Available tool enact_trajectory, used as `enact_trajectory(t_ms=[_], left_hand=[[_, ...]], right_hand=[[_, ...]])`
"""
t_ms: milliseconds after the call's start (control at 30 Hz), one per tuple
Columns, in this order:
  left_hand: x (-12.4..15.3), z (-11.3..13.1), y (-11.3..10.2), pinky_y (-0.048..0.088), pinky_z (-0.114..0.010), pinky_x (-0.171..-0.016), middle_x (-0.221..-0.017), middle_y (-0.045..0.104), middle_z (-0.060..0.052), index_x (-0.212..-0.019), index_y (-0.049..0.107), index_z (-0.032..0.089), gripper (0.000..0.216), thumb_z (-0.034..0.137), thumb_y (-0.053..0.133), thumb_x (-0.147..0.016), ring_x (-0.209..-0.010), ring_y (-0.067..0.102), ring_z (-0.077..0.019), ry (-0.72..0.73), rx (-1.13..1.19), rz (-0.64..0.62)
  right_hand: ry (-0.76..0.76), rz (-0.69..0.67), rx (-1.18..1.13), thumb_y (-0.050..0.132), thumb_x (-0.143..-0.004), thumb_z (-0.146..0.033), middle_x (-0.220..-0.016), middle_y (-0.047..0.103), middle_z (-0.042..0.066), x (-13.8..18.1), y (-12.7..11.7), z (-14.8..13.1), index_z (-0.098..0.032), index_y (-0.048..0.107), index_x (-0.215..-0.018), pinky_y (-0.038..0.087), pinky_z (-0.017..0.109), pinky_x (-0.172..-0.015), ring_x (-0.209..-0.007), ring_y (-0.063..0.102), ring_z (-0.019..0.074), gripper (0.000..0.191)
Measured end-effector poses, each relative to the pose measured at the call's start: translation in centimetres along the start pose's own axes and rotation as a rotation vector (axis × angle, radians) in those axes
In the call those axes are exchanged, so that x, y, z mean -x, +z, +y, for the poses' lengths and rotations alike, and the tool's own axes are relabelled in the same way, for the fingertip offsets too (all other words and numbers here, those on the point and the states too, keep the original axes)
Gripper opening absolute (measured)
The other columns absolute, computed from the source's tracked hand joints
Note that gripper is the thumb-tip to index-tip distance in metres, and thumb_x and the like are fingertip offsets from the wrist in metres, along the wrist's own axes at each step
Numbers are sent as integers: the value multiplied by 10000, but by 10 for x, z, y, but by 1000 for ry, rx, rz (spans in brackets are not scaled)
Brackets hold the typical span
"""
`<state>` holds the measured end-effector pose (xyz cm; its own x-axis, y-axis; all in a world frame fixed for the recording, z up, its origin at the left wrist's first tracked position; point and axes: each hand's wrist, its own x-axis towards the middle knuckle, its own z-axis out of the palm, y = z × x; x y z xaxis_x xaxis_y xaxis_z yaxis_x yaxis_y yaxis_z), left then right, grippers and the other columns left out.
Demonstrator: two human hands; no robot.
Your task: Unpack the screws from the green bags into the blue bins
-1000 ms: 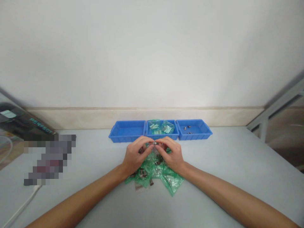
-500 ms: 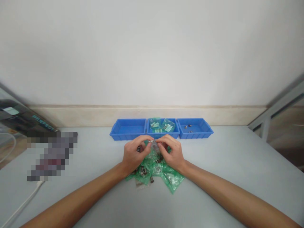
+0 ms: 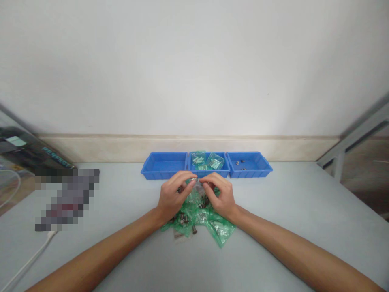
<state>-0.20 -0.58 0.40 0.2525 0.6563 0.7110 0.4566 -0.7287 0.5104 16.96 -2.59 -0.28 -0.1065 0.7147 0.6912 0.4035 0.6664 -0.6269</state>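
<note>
At the middle of the pale table (image 3: pixel 288 211), a small metal part (image 3: pixel 193 179) is pinched between the thumb and fingertips of the left hand (image 3: pixel 174 192), raised above a heap of green plastic bags (image 3: pixel 200 217). The right hand (image 3: pixel 221 194) is held just beside it, with thumb and forefinger brought together; whether anything is gripped there cannot be told, as the fingertips are too small in view. By the two hands the far part of the heap is partly covered. Dark metal fasteners (image 3: pixel 184 219) can be seen among the green plastic, and at the near edge of the heap a loose bolt (image 3: pixel 195 230) is placed beside a clear bag (image 3: pixel 181 237).

Beyond the hands, three blue trays are set side by side in a row. Green-tinted packets (image 3: pixel 215 161) are contained in the middle tray (image 3: pixel 209 174), and a few small metal pieces (image 3: pixel 242 161) are scattered in the right tray (image 3: pixel 252 173); the left tray (image 3: pixel 165 175) is placed at the row's left end. At the far left, a blurred-out object (image 3: pixel 65 198) is laid near a dark box (image 3: pixel 30 152), with a white cable (image 3: pixel 33 256) extended toward the near edge.
</note>
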Motion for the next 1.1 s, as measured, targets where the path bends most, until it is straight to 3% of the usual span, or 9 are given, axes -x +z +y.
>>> enact_trajectory(t_ms=[167, 300, 433, 633, 800, 1000, 1100], left_hand=[[-1, -1, 0, 525, -234, -716, -935, 723, -54, -975, 678, 188, 199, 299, 518, -936, -765, 664, -140, -1, -12, -39], [3, -5, 1, 516, -196, -591, -905, 733, -21, -1065, 616, 195, 213, 335, 536, -926, -595, 656, -100, -108, 23, -37], [5, -7, 3, 497, -181, -524, -911, 735, -8, -1095, 577, 206, 217, 336, 539, -925, -496, 629, -78, -124, 64, -3], [4, -7, 4, 504, -181, -506, -894, 740, -12, -1089, 564, 197, 209, 333, 514, -939, -437, 595, -67, -104, 99, -27], [3, -6, 4, 539, -196, -576, -881, 748, -19, -1075, 578, 194, 236, 372, 524, -930, -551, 671, -101, -82, 84, -28], [2, -4, 4, 556, -205, -627, -886, 754, -29, -1048, 592, 195, 269, 421, 534, -915, -645, 712, -127, -116, 124, -50], [2, -3, 4, 542, -197, -589, -866, 754, -25, -1046, 595, 190, 290, 438, 546, -904, -586, 689, -115, -141, 143, -63]], right_hand=[[14, 31, 7, 519, -907, -206, -756, 647, 32, 1, 1, 2, -201, 660, -923, 460, 278, -579, -615, 558, 151, 143], [-22, 20, 11, 535, -911, -197, -751, 627, 19, 1, 2, 3, -204, 652, -1058, 464, 268, -576, -604, 541, 141, 188], [-90, -17, 11, 515, -927, -181, -769, 627, 24, 1, 3, 4, -217, 642, -1137, 479, 276, -623, -671, 563, 151, 248], [-90, -13, 11, 542, -913, -174, -725, 591, 10, 2, 5, 6, -190, 648, -1022, 457, 252, -588, -642, 554, 139, 152], [-58, -6, 37, 577, -901, -200, -722, 592, 5, 1, 6, 7, -189, 642, -939, 442, 239, -582, -628, 546, 132, 76], [-20, -23, 45, 568, -903, -219, -753, 619, 16, 1, 5, 7, -189, 641, -913, 460, 251, -623, -655, 567, 141, 80], [-2, -47, 47, 560, -906, -228, -763, 620, 22, 2, 5, 6, -186, 642, -921, 460, 254, -629, -671, 572, 146, 93]])
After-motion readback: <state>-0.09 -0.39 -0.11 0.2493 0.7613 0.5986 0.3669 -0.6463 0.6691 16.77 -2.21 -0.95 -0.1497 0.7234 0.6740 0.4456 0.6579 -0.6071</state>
